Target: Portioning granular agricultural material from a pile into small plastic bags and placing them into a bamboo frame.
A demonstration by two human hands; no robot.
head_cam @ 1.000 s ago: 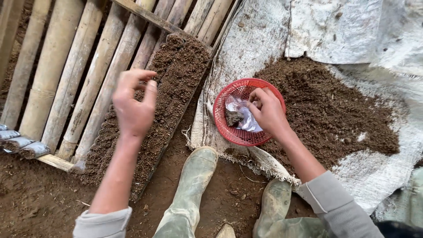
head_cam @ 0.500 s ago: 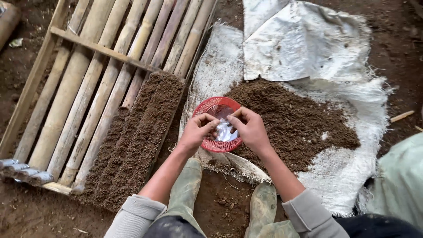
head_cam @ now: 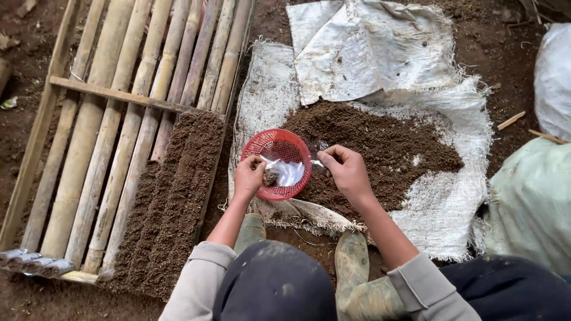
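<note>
While crouched over soil heap, left hand (head_cam: 248, 176) and right hand (head_cam: 347, 171) each pinch clear crinkled plastic bag (head_cam: 289, 172) above round red mesh plastic basket (head_cam: 275, 150).

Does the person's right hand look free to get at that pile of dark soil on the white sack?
Probably yes: the right hand hovers at the soil pile edge, nothing lies between, though its fingers pinch a clear plastic bag.

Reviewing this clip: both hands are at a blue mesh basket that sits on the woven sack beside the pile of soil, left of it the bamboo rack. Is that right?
Not quite: the mesh basket is red, not blue, as the head view shows. The rest holds: the left hand and right hand are at it, on the woven sack beside the pile of soil, with the bamboo rack to the left.
</note>
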